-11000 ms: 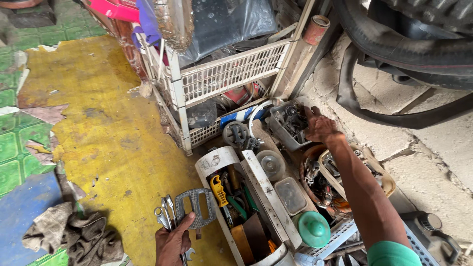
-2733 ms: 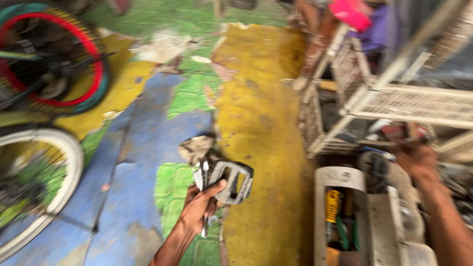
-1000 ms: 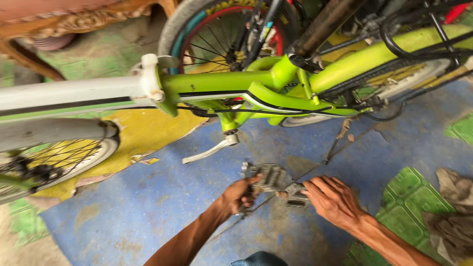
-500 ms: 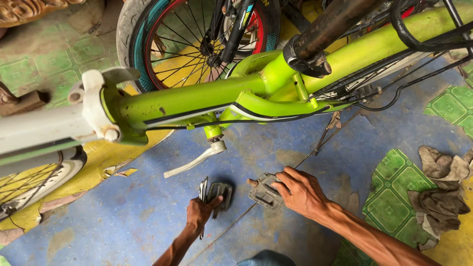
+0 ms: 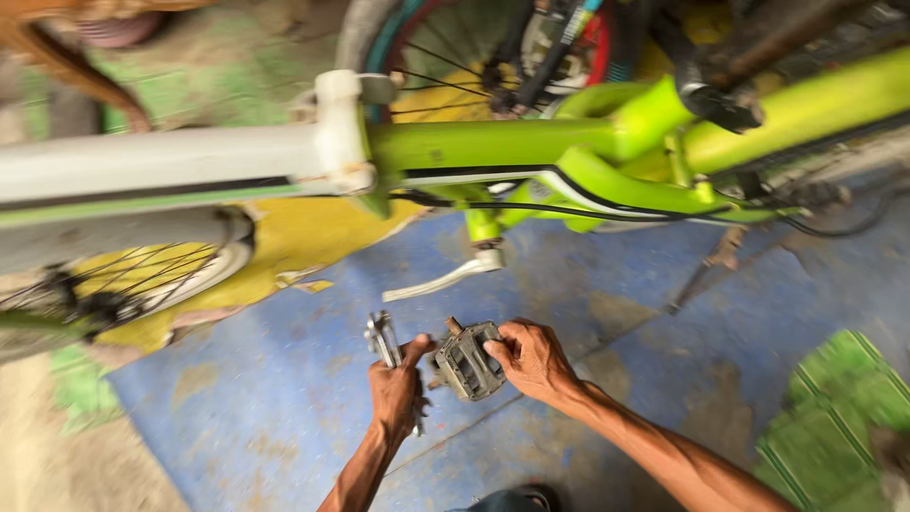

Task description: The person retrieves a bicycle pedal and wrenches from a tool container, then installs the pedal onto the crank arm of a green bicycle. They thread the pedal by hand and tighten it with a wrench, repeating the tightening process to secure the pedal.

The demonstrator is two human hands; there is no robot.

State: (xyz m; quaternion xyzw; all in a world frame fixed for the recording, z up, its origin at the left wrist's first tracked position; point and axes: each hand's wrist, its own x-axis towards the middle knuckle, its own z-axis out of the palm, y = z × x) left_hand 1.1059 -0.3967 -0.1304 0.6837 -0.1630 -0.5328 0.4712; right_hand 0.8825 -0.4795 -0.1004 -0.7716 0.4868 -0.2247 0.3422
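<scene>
Grey bike pedal (image 5: 468,361) low centre, above the blue floor (image 5: 607,379), right hand (image 5: 533,358) at its 3 o'clock with fingers gripping it. Left hand (image 5: 398,393) at its 9 o'clock, fingers closed round metal wrenches (image 5: 383,338). Silver crank arm (image 5: 445,279) at 12 o'clock, under the green bike frame (image 5: 531,142). Spoked wheel (image 5: 123,284) at 9 o'clock.

The rough concrete floor (image 5: 607,379) is painted in worn patches: a blue stretch lies directly beneath the lime-green and white metal bicycle frame (image 5: 531,152), a yellow patch (image 5: 294,237) shows behind and left of that frame, and a green ribbed patch (image 5: 834,417) sits to its lower right. The spoked bicycle wheel (image 5: 123,284) stands on the floor at the frame's left.
</scene>
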